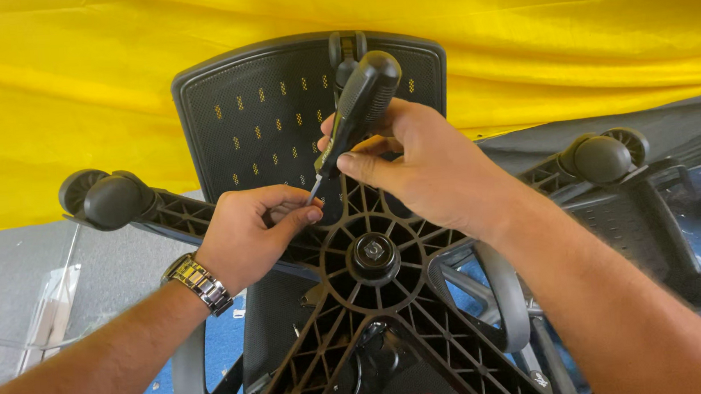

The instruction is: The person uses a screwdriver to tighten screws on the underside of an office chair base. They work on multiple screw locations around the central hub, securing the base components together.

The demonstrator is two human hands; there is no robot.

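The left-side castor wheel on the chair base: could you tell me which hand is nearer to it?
Left. The left hand sits just right of that castor wheel; the right hand, holding the screwdriver, is farther right, past the hub.

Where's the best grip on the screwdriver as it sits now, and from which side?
On the thick black handle, coming from the right and above, as the right hand does. The screwdriver tilts with its handle up and tip down toward the chair base; the thin shaft is crowded by the left hand pinching near the tip.
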